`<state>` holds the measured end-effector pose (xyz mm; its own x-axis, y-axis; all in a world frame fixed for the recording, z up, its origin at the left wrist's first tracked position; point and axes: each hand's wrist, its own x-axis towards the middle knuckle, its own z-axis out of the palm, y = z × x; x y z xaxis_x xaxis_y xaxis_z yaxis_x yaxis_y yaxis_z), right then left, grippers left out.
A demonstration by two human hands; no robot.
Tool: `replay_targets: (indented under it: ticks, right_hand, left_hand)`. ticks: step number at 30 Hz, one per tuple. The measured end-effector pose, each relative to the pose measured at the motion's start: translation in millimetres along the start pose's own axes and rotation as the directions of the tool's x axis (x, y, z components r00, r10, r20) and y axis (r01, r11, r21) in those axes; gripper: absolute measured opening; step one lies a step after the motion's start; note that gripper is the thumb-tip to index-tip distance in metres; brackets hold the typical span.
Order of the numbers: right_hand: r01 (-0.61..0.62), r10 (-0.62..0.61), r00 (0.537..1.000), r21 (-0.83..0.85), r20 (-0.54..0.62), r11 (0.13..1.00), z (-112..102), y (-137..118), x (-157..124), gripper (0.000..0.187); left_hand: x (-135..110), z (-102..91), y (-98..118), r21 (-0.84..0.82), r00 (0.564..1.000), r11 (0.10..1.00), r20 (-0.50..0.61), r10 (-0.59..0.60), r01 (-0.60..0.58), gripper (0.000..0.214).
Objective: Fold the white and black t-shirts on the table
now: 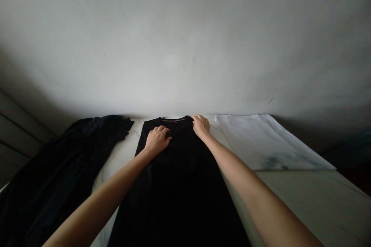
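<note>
1. Plain grey wall fills the upper half, shadowed toward both sides; small brown mark low on it, right of centre.
2. Pale bench with faint marble-like veining runs up to the wall; lighting dim.
3. Black shirt lies flat on the bench, centre, between two other cloth items. Neckline at the far end near the wall, patterned tape inside it; body runs toward the person and out of the bottom of view.
4. Left hand: resting on the shirt, below and left of the neckline, fingers loosely bent, thumb apart, palm down, not gripping.
5. Right hand: at the shirt's right shoulder edge, fingers bent over it; can't tell if it pinches fabric or just presses.
6. Both forearms bare, reaching in from the lower corners.
7. Dark garment, rumpled, on the left, apart from the shirt, strip of bench showing between.
8. White cloth laid flat on the right, bluish-dark blotches near its closer edge.
9. Grooved panel far left, in shadow.
</note>
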<state>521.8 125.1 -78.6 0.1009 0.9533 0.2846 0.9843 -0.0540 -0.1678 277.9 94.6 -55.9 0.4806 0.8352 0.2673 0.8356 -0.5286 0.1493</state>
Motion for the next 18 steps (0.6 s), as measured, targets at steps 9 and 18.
replay_targets:
  ticks: [9,18]
  right_hand:
    - [-0.013,0.013,0.959,-0.003,0.283,1.0,22,-20,-19,0.066]
    - [-0.039,0.041,0.96,-0.011,0.276,0.999,22,-20,-20,0.064]
  left_hand:
    - [-3,37.3,-31,0.148,0.983,0.986,0.15,-0.105,0.083,0.058]
    - [-4,38.9,-29,0.16,0.987,0.983,0.116,-0.11,0.09,0.056]
